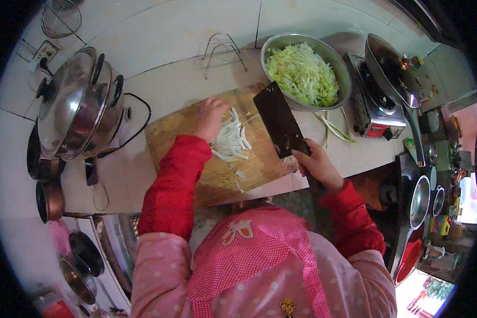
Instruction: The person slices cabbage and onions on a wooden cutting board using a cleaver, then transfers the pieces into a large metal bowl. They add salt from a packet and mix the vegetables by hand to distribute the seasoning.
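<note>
My right hand (pixel 317 163) grips the handle of a dark cleaver (pixel 280 119), its broad blade held over the right side of a wooden cutting board (pixel 183 175). On the board lies a pile of pale shredded cabbage (pixel 231 139). My left hand (pixel 211 117) rests at the left edge of this pile, fingers bent; whether it grasps any shreds cannot be told. A steel bowl (pixel 346 85) heaped with shredded green cabbage (pixel 302 73) stands behind the board, to the right, close to the blade's tip.
Several scallions (pixel 336 127) lie right of the board. A gas stove (pixel 375 103) with a tilted wok (pixel 389 71) stands at the right. At the left is a lidded steel pot (pixel 75 107) with a black cord (pixel 149 109). A wire rack (pixel 222 45) stands by the wall.
</note>
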A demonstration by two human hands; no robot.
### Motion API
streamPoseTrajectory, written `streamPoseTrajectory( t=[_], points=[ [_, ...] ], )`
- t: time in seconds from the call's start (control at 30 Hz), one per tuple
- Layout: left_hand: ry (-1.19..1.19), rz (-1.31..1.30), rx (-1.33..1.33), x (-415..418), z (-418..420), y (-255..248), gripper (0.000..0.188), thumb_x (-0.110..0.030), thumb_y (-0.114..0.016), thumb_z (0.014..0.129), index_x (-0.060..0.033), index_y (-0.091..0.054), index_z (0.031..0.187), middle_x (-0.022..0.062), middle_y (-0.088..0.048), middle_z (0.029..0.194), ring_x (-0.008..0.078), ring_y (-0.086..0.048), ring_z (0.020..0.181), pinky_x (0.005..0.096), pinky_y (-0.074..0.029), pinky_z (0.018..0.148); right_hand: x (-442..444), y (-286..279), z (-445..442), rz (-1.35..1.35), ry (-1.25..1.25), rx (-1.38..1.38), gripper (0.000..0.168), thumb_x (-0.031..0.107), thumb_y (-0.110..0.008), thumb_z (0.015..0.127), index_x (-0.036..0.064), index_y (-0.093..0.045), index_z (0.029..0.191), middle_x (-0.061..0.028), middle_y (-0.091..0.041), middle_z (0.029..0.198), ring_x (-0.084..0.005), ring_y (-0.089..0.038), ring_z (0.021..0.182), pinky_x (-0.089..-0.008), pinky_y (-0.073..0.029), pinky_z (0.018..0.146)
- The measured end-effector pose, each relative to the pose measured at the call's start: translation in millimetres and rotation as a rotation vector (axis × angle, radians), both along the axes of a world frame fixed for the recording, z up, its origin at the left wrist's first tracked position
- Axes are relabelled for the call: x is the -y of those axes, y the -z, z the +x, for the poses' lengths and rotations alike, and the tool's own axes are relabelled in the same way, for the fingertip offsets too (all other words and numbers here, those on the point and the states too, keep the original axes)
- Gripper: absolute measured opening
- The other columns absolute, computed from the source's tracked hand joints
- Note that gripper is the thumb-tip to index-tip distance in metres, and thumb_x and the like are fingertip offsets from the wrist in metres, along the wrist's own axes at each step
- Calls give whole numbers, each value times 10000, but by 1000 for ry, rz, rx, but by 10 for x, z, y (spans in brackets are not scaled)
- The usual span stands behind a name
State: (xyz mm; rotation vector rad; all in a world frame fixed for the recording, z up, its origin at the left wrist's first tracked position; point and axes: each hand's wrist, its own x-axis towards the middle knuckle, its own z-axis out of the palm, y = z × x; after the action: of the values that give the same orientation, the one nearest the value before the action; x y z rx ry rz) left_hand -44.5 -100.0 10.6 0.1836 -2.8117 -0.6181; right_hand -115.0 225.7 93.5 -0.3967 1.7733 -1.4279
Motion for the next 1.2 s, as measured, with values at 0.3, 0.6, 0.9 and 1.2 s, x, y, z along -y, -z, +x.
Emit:
streamPoseTrajectory(
  t=[0.3,0.6,0.9,1.2],
  points=[
    [143,-168,320,128,-462,87,50,-145,-595,779,-114,-603,818,55,-596,802,252,-568,923,412,-396,870,-87,87,181,-21,118,-17,162,153,-582,889,45,-494,972,8,-489,597,-80,-465,437,-237,-397,399],
    [-157,533,533,337,369,-33,145,-130,-650,769,-55,-621,890,94,-631,891,297,-569,896,396,-422,824,-370,171,207,-27,213,23,155,141,-574,893,41,-483,968,6,-479,596,-83,-474,443,-242,-404,406],
    [429,-428,85,-819,186,-114,153,-91,-580,695,-115,-643,832,29,-585,878,213,-508,974,408,-339,895,-270,187,240,-51,171,21,158,140,-576,892,38,-475,959,-1,-495,596,-85,-480,455,-242,-406,419],
    [345,-261,66,-915,18,-30,108,-59,-561,728,-81,-607,824,44,-592,820,234,-548,888,402,-392,812,-345,184,282,-48,156,-28,165,153,-579,891,38,-479,953,2,-498,614,-83,-471,466,-238,-403,434]
  ],
)
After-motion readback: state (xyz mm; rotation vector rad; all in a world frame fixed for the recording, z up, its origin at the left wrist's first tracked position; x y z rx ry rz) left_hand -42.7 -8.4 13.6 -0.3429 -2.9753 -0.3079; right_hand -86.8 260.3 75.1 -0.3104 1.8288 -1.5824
